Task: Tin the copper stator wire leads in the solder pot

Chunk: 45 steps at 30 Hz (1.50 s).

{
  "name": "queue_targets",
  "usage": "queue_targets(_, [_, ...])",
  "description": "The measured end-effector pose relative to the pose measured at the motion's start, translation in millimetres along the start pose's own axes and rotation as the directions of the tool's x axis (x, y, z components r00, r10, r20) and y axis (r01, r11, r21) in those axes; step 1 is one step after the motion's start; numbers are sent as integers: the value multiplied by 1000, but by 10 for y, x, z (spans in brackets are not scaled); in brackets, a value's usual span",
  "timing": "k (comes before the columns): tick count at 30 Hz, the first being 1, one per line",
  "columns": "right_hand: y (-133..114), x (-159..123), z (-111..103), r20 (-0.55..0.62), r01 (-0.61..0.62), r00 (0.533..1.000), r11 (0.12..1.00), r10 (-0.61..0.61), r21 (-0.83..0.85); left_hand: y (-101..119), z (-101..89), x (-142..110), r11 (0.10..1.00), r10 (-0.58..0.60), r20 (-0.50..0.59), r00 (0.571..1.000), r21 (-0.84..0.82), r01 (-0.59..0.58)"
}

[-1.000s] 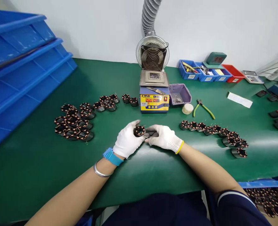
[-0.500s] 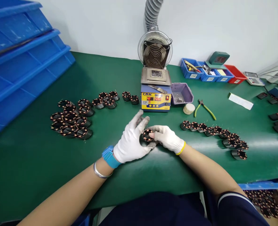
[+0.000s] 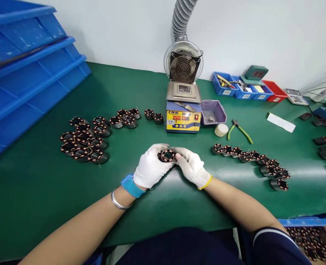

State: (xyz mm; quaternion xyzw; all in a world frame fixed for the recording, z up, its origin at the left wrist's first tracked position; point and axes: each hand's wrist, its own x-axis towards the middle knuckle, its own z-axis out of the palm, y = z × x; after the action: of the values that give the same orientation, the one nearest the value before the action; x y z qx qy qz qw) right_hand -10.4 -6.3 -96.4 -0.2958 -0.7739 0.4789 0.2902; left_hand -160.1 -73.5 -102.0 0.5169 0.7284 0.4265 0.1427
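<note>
Between my gloved hands is a motor stator, a ring with copper windings, its round opening facing me. My left hand is closed around its left side; a blue strap and a silver bangle circle that wrist. The fingers and bare thumb tip of my right hand grip its right side. Just beyond stands a blue and yellow solder pot with a lit display. A cluster of stators sits to the left, and a slanting row of stators is on the right.
Green-handled cutters, a white round stack and a purple bin lie right of the pot. Blue crates rise at the left. Small blue trays line the wall. A fan with a duct stands behind the pot.
My left hand has closed from spread fingers around the stator. The stator has turned to face me and shifted slightly left, and my right hand still grips it.
</note>
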Motion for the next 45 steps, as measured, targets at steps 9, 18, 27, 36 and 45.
queue_targets(9, [-52, -43, 66, -112, -54, 992, 998, 55, 12, 45, -52, 10, 998, -56, 0, 998, 42, 56])
queue_targets(18, [-33, -31, 27, -230, -168, 954, 979, 190, 113, 86, -96, 38, 980, -195, 44, 980, 40, 194])
queue_targets(27, [20, 34, 63, -100, -254, 939, 861, 328, 440, 126, -55, 4, 989, -143, -76, 987, -37, 141])
queue_targets(36, [-87, -49, 168, -183, -113, 976, 993, 114, 16, -74, 82, 3, 987, 159, 67, 985, -30, -158])
queue_targets(45, [-97, -94, 117, -166, 1, 985, 948, -57, -319, 99, -100, 46, 991, 11, 224, 975, 127, -40])
